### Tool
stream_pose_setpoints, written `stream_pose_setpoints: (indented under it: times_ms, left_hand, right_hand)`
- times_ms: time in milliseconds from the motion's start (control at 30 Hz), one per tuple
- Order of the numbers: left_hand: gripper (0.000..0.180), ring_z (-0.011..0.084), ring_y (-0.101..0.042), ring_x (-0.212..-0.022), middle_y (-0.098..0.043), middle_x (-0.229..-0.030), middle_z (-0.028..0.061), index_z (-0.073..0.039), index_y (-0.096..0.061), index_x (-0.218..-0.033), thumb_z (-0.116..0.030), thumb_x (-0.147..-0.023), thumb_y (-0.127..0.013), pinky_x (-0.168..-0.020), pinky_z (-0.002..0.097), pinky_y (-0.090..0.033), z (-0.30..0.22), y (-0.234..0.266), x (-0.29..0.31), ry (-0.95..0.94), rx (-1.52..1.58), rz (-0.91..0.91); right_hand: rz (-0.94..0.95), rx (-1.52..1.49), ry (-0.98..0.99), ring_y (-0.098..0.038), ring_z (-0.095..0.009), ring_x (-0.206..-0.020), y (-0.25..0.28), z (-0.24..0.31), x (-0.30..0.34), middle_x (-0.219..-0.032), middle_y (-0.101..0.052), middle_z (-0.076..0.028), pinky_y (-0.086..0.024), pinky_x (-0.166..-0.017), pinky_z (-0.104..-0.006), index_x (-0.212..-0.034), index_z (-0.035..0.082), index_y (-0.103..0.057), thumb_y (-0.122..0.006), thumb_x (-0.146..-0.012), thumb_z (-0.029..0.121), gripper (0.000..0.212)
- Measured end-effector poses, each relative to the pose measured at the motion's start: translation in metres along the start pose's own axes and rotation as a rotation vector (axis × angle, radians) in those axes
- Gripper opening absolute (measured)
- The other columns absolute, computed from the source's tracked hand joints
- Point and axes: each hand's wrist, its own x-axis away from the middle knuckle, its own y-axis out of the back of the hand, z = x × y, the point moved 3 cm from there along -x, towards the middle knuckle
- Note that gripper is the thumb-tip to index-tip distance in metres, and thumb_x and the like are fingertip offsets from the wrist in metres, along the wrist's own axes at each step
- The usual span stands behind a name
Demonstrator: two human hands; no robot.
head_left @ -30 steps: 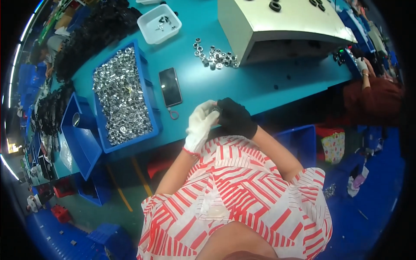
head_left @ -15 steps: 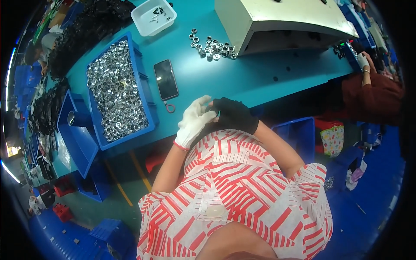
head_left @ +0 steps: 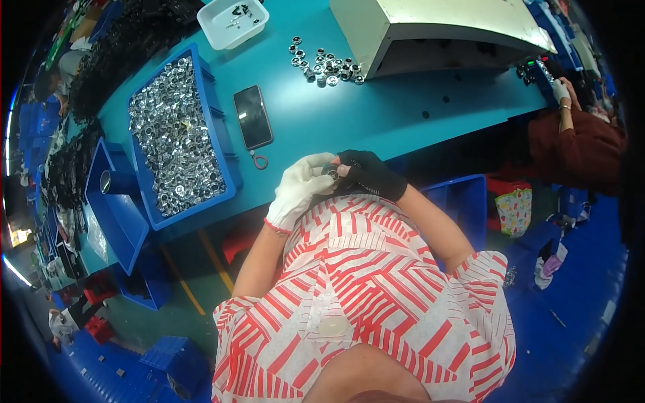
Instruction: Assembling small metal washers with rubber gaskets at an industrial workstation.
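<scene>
My left hand [head_left: 300, 187], in a white knitted glove, is closed on a small round dark-and-silver metal part [head_left: 330, 172]. From the other side my right hand [head_left: 368, 176], in a black fingerless glove, pinches the same part with bare fingertips. Both hands are together in front of my body, close to the table's front edge. Beyond them on the table lie a phone [head_left: 253, 117] and a small red-handled ring tool [head_left: 260, 161]. A blue bin [head_left: 230, 176] full of shiny round metal parts [head_left: 176, 131] stands to the left.
More round parts [head_left: 326, 67] lie loose beside a cream metal housing [head_left: 440, 19] at the back. A white tray [head_left: 228, 35] holds small dark pieces. An empty-looking blue bin [head_left: 119, 215] tilts at the left edge. At far right another person's gloved hand [head_left: 560, 91] works.
My fingers have shifted and the round part between them now shows. The right hand has turned slightly. The view has moved a little, so the table things sit slightly higher and further left.
</scene>
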Motion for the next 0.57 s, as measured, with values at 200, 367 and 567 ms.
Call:
stream_pose_setpoints:
  times_ms: [200, 367, 567]
  left_hand:
    - [0.053, 0.0153, -0.062, -0.084, -0.061, -0.102, 0.0126, 0.009, -0.041, -0.126, -0.003, -0.080, -0.063, -0.073, 0.0251, -0.053, 0.016, 0.009, -0.006, -0.136, -0.078, -0.192]
    - [0.052, 0.0149, -0.062, -0.086, -0.061, -0.102, 0.0131, 0.008, -0.040, -0.127, -0.001, -0.081, -0.062, -0.076, 0.0257, -0.052, 0.020, 0.009, -0.003, -0.172, -0.134, -0.278]
    - [0.047, 0.0206, -0.065, -0.086, -0.060, -0.107, 0.0164, 0.005, -0.040, -0.129, 0.001, -0.083, -0.053, -0.082, 0.0240, -0.051, 0.013, 0.010, -0.002, -0.034, -0.045, -0.168]
  right_hand:
    - [-0.143, -0.004, 0.030, -0.059, -0.011, -0.085, -0.005, -0.007, -0.001, -0.095, -0.063, -0.006, -0.049, -0.076, -0.0252, -0.110, 0.000, -0.058, -0.057, -0.092, 0.017, 0.025]
    - [-0.140, 0.076, -0.022, -0.059, -0.014, -0.088, -0.006, 0.000, 0.001, -0.096, -0.061, -0.005, -0.048, -0.079, -0.0269, -0.115, 0.003, -0.056, -0.059, -0.089, 0.016, 0.029]
    - [-0.015, 0.824, 0.321, -0.058, -0.025, -0.098, -0.003, 0.003, -0.004, -0.111, -0.055, -0.011, -0.047, -0.085, -0.0365, -0.131, 0.012, -0.046, -0.069, -0.080, 0.022, 0.057]
